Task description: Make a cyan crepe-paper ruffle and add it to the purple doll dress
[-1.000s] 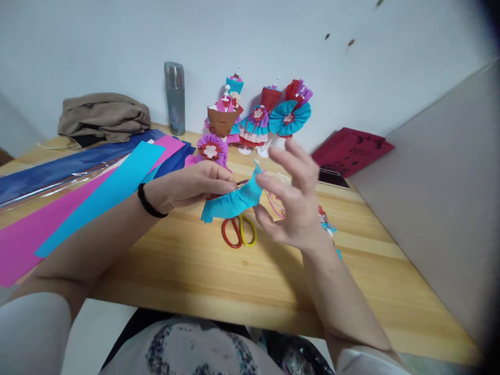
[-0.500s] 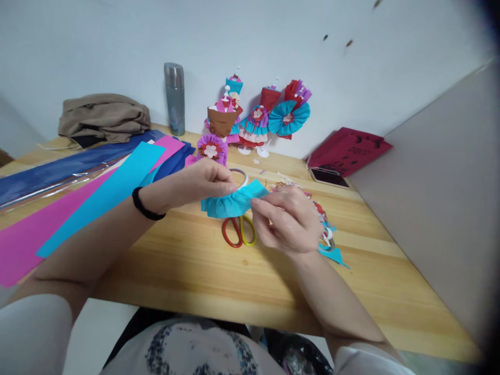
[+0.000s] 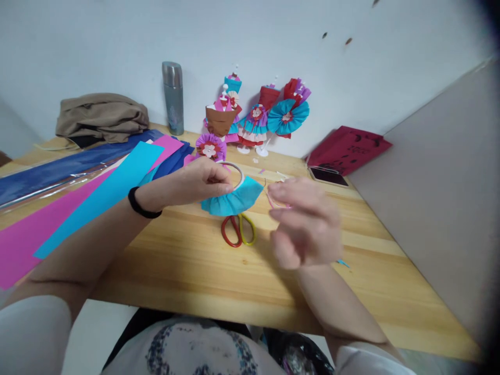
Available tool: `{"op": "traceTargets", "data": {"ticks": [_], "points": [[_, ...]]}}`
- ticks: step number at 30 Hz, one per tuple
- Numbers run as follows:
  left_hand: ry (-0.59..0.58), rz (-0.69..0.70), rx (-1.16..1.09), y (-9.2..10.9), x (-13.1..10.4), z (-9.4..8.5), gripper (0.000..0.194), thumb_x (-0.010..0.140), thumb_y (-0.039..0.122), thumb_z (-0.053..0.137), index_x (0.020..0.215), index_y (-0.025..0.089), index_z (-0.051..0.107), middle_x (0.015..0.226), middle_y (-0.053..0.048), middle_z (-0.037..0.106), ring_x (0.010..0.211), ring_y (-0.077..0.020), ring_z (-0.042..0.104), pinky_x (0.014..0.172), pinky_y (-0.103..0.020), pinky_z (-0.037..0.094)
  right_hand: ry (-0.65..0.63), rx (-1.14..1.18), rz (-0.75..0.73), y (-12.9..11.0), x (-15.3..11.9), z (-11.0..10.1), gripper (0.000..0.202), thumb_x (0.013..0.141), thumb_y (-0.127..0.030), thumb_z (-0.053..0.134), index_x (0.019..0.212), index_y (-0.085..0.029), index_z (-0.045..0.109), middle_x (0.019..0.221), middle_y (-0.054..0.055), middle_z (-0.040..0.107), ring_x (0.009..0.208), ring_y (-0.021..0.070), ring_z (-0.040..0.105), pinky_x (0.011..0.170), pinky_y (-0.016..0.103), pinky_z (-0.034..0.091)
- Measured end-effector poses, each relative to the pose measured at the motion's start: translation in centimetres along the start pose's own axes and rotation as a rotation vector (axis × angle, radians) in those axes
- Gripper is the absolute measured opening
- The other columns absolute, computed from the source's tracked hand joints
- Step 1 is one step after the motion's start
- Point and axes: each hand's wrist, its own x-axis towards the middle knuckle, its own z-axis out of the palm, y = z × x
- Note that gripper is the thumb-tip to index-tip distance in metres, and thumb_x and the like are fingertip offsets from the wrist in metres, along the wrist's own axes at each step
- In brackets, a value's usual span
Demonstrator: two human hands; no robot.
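Note:
My left hand, a black band around its wrist, is closed on a gathered strip of turquoise paper. The strip fans out in pleats along the lower edge of a pale ring, which shows above my fingers. To the right of the strip, apart from it, my right hand is blurred by motion. Its fingers are partly curled with gaps between them, and nothing shows in them. Below the strip lie scissors with one red and one yellow handle; their blades are hidden under the paper.
Long pink and turquoise paper strips lie at the left. Behind stand a grey flask, a brown cloth and several paper dresses on small stands. A phone lies by a dark pink bag.
My right hand has let go of the strip's right end and moved right, now covering most of the paper scraps. My left hand still holds the strip, whose free end has spread.

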Motion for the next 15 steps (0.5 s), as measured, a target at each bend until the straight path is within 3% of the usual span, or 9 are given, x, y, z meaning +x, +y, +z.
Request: {"op": "traceTargets", "data": {"ticks": [3, 5, 8, 11, 15], "points": [[-0.056, 0.118, 0.059, 0.1, -0.2, -0.4, 0.032, 0.089, 0.025, 0.053, 0.060, 0.016, 0.045, 0.058, 0.004, 0.040, 0.055, -0.0068, 0.036, 0.051, -0.021, 0.028, 0.018, 0.117, 0.444, 1.2, 0.5, -0.1, 0.016, 0.094, -0.031, 0.055, 0.096, -0.026, 0.070, 0.105, 0.006, 0.072, 0.101, 0.0252, 0.067, 0.090, 0.045, 0.051], [-0.101, 0.154, 0.085, 0.2, -0.3, -0.5, 0.029, 0.090, 0.023, 0.053, 0.062, 0.016, 0.048, 0.058, 0.004, 0.042, 0.055, -0.0070, 0.038, 0.052, -0.021, 0.030, -0.176, 0.345, 0.652, 2.2, 0.7, 0.2, 0.026, 0.095, -0.042, 0.053, 0.092, -0.025, 0.072, 0.104, 0.006, 0.074, 0.104, 0.0253, 0.067, 0.093, 0.043, 0.050], [-0.151, 0.137, 0.130, 0.2, -0.4, -0.4, 0.026, 0.090, 0.024, 0.052, 0.065, 0.016, 0.051, 0.058, 0.004, 0.044, 0.056, -0.0077, 0.040, 0.053, -0.021, 0.030, -0.491, 0.656, 0.869, 3.0, 0.7, 0.7, 0.031, 0.088, -0.051, 0.060, 0.079, -0.023, 0.070, 0.083, 0.004, 0.073, 0.083, 0.0219, 0.068, 0.077, 0.036, 0.053], [-0.185, 0.120, 0.162, 0.0, -0.4, -0.3, 0.025, 0.090, 0.026, 0.052, 0.067, 0.016, 0.053, 0.061, 0.003, 0.049, 0.057, -0.0084, 0.042, 0.054, -0.022, 0.030, -0.586, 0.695, 1.006, 2.8, 0.5, 0.9, 0.026, 0.076, -0.045, 0.073, 0.073, -0.020, 0.068, 0.068, 0.001, 0.067, 0.066, 0.0168, 0.060, 0.064, 0.030, 0.048], [-0.190, 0.094, 0.174, 0.3, -0.4, -0.3, 0.023, 0.090, 0.021, 0.049, 0.067, 0.014, 0.053, 0.060, 0.004, 0.046, 0.057, -0.0074, 0.038, 0.055, -0.022, 0.029, -0.510, 0.508, 0.948, 1.9, 0.7, 0.8, 0.016, 0.073, -0.032, 0.073, 0.070, -0.018, 0.067, 0.064, 0.000, 0.065, 0.061, 0.0135, 0.055, 0.059, 0.027, 0.043]]}}
